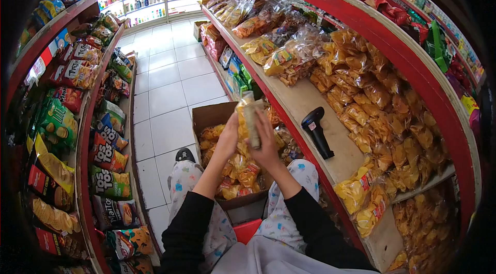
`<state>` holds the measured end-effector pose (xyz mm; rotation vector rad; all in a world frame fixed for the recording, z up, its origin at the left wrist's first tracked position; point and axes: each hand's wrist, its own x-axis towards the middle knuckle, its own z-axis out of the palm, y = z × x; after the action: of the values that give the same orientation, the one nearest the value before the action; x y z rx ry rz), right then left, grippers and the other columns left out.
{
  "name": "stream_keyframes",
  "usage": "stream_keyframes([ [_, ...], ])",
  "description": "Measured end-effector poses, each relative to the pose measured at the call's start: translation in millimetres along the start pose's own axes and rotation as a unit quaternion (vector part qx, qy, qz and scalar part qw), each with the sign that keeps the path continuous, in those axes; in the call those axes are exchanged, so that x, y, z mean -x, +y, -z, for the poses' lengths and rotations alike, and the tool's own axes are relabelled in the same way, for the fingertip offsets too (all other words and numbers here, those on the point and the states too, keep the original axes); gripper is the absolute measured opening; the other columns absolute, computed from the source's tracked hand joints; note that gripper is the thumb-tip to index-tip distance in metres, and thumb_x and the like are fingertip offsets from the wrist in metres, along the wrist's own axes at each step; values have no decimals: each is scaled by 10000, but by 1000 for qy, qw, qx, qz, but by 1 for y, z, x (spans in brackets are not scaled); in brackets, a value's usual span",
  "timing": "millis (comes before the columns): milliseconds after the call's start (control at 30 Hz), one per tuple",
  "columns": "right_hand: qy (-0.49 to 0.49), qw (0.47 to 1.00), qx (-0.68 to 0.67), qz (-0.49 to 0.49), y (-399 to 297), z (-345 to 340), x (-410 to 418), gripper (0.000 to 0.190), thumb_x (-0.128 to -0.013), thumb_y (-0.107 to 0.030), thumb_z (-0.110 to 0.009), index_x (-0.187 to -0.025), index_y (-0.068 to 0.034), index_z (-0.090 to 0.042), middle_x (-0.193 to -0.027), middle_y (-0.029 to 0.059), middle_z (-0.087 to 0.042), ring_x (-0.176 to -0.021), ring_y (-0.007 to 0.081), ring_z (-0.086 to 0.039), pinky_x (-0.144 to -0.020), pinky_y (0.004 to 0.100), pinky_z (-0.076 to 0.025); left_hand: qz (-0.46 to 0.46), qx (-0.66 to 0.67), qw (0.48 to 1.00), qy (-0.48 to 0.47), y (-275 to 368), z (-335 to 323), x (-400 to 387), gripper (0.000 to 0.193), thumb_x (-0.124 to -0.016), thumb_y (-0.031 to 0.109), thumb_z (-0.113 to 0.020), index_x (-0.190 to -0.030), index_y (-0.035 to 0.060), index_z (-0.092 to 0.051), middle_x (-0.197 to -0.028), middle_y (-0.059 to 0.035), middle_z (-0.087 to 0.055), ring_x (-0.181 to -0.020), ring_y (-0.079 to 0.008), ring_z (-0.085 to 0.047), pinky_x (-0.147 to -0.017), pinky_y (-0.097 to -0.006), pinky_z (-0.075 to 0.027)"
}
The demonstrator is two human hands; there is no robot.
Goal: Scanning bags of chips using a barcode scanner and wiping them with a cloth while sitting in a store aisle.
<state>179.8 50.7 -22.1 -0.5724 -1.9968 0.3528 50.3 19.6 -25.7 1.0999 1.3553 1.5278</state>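
Note:
Both my hands are raised over an open cardboard box (209, 113) between my knees. The box is full of clear plastic bags of yellow chips (242, 171). My left hand (228, 136) grips the side of a clear bag with yellow contents (243, 119). In my right hand (267, 140) is a pale greenish-beige object (252, 125), possibly a roll, pressed against that bag. Blur hides exactly what it is. On the wooden shelf to my right lies a black handheld barcode scanner (318, 132), apart from my hands.
The right shelf (296, 97) bears piles of bagged chips (372, 103), with two yellow bags (362, 196) near its front edge. Snack packets (110, 150) line the left shelves. A white tiled aisle (170, 92) runs to lit shelves of bottles (145, 1). I sit on something red (248, 231).

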Motion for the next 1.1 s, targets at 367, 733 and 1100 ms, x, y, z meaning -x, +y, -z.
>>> stream_keyframes([
  [367,27,989,-132,-69,-2,-7,2,556,-818,-167,-638,-1296,-12,-401,-1332,148,-419,-1223,265,-415,-1012,380,-325,33,138,989,29,9,21,-4,551,-897,270,-463,-1372,32,-320,-1355,-159,-394,-1271,-233,-353,-1041,-302,-254],
  [733,137,767,-525,-342,10,3,6,437,-790,-29,-664,-1188,-1,-488,-1146,80,-560,-1024,163,-549,-858,291,-454,-58,-93,992,60,9,30,1,789,-705,268,-769,-1331,14,-362,-1098,-141,-554,-933,-202,-589,-757,-308,-499],
  [1100,40,774,-516,-364,13,-7,17,483,-832,-106,-632,-1258,-1,-430,-1191,85,-530,-1101,177,-505,-930,293,-384,15,132,989,56,21,24,4,951,-711,215,-769,-1416,26,-159,-1095,-141,-570,-985,-181,-582,-795,-296,-498],
])
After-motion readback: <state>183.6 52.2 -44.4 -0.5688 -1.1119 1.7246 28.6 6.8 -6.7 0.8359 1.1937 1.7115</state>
